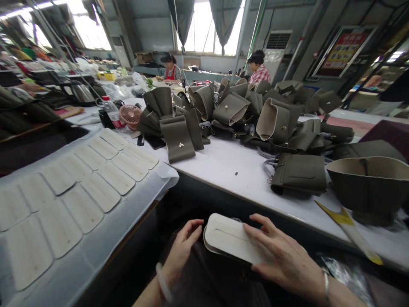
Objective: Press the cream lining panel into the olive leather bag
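- I hold a cream panel [231,242] over my lap, just below the near edge of the white table [230,170]; it is rounded at the corners and has a slit along its middle.
- My right hand [281,256] lies flat on top of the cream panel, fingers spread and pressing on its right half; it is not closed around it.
- My left hand [182,249] sits at the panel's left end, fingers curled and loose, touching or nearly touching the edge; I cannot tell which.
- There seems to be a darker layer under the panel, but my right hand covers that side.
- By my judgement this piece is mid-work: on the paper-covered bench at my left, two rows of finished-looking cream panels [96,179] lie side by side, running from the near left corner toward the far end.
- Much looks left to do further along: a heap of olive bag shells [230,106] fills the far half of the table, with one folded olive bag [298,172] and an open olive shell [370,183] near the right edge.
- A yellow ruler [349,228] lies at the table's near right edge.
- A pink fan [130,115] stands at the far left corner.
- My lap is dark and hard to read.
- Two people sit at the far bench, small and blurred.
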`<action>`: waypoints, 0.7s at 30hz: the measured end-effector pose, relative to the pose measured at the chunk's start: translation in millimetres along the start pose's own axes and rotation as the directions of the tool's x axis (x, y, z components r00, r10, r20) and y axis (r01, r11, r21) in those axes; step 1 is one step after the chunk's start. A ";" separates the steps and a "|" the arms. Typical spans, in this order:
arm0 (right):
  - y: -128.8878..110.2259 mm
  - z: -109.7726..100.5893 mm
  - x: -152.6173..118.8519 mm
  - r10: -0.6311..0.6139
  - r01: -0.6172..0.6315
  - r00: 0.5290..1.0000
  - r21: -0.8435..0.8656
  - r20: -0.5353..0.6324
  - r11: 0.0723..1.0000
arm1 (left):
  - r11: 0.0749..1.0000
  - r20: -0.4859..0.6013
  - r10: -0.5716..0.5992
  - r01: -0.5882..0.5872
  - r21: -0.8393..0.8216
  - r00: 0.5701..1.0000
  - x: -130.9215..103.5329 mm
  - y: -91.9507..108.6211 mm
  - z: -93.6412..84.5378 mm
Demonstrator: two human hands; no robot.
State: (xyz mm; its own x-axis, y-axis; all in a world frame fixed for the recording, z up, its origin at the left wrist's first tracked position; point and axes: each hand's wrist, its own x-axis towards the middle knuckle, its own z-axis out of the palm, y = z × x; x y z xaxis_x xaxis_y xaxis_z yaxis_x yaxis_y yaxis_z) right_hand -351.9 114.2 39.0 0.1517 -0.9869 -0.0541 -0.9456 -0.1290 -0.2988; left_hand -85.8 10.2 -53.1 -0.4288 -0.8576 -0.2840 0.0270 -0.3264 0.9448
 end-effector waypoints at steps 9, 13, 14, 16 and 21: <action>7.3 -25.6 13.5 -0.174 0.130 0.973 0.270 0.149 0.954 | 0.894 0.198 -0.006 0.094 -0.439 0.980 -8.1 -37.1 20.6; 14.1 -5.4 15.3 -0.069 0.051 0.987 0.121 0.147 0.991 | 0.927 0.165 0.034 0.031 -0.374 0.986 -5.3 -45.0 19.5; 16.2 -0.5 14.3 -0.051 0.038 0.987 0.085 0.153 0.996 | 0.932 0.169 0.040 0.024 -0.363 0.985 -4.6 -46.1 18.8; 20.1 7.0 11.8 -0.059 0.052 0.984 0.051 0.166 0.997 | 0.937 0.181 0.052 0.015 -0.349 0.982 -3.6 -47.9 18.1; 18.8 13.3 12.1 -0.123 0.127 0.982 -0.020 0.144 0.992 | 0.925 0.166 0.062 0.006 -0.381 0.984 -3.3 -52.0 21.9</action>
State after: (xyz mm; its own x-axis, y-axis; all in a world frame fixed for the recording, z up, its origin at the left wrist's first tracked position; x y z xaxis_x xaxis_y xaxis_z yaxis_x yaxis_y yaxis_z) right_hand -363.9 101.1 20.0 0.3065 -0.9393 -0.1540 -0.9242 -0.2549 -0.2845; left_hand -105.6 38.7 -97.7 -0.5703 -0.7982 -0.1937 0.3664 -0.4583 0.8098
